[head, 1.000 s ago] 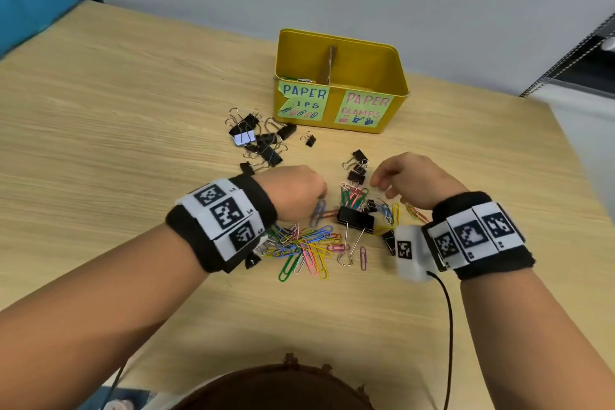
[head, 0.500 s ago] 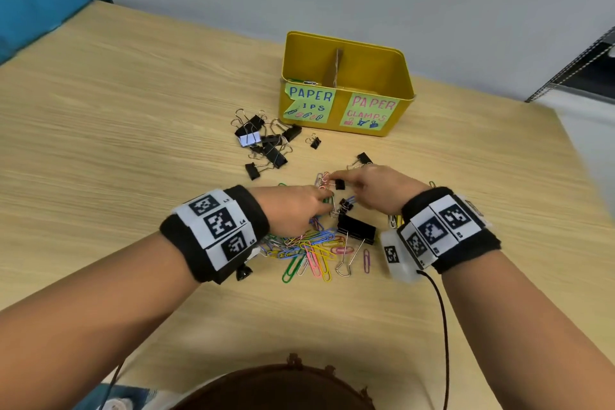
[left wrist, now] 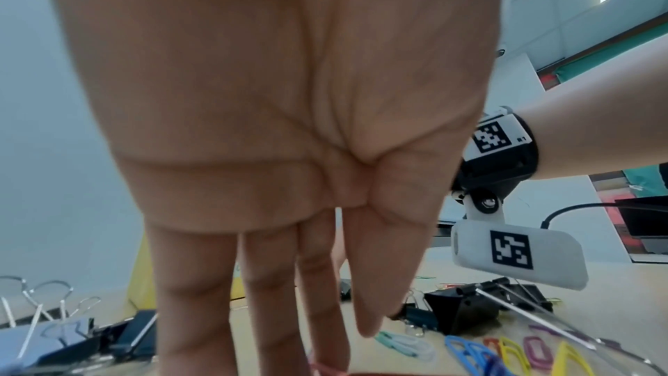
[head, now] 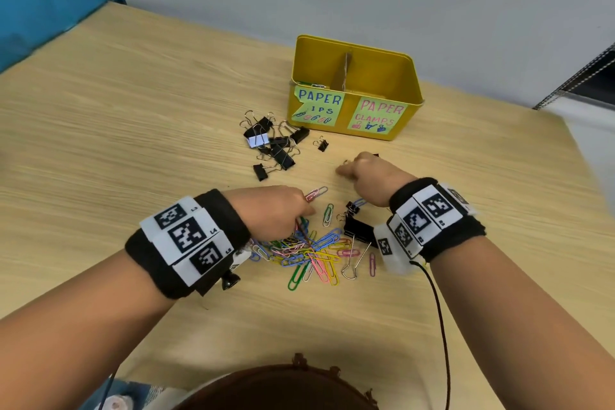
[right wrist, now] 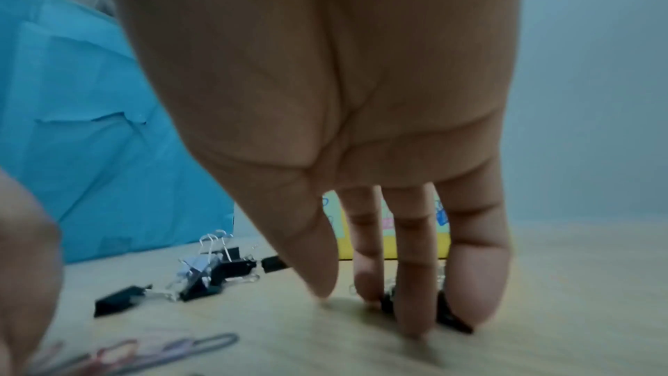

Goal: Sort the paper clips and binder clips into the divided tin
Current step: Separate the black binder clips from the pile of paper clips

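Pink paper clip (head: 316, 193) pinched in left hand (head: 276, 210), angled toward tin (head: 412, 83); right hand (head: 369, 173) fingertips pressing small black binder clip (right wrist: 452, 318).

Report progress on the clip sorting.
Barely started: only a few paper clips show in the tin compartment labelled for them. The right hand presses small binder clips; the left hand touches a pink paper clip. Both piles remain on the table.

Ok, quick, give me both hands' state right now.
Left hand: fingers straight, holding a few paper clips.
Right hand: fingers straight, pressing on small black binder clips on the table, not gripping.
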A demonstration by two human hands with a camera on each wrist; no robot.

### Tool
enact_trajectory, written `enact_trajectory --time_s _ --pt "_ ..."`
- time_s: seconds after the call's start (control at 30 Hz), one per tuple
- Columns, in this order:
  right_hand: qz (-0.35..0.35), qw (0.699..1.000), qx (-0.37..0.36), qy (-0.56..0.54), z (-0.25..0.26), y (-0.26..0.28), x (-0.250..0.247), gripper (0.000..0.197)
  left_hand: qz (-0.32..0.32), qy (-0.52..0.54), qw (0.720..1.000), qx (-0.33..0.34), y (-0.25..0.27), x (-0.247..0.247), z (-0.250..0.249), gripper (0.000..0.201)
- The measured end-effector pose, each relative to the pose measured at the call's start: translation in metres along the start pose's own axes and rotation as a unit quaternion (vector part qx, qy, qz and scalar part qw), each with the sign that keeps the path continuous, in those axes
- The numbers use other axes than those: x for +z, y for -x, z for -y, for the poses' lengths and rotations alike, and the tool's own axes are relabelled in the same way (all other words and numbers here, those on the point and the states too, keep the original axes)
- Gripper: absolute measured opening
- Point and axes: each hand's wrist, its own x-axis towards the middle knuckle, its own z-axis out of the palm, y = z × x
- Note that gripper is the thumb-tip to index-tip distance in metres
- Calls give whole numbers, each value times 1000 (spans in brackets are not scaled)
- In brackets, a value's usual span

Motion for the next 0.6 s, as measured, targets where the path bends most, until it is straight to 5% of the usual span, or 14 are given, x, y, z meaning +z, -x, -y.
enact_trajectory --time_s 0.17,0.3,0.47,0.6 --pt "-48 996 -4 -71 -13 18 -6 25 -52 11 998 -23 3 -1 6 57" --pt "25 998 12 -59 -15 22 3 40 -53 4 998 16 -4 -4 -9 56" --pt "-87 989 45 -109 -27 20 2 24 -6 -48 997 57 -14 0 -26 55" --pt "-104 980 66 -155 -38 29 0 23 0 -65 997 40 -13 1 -25 41"
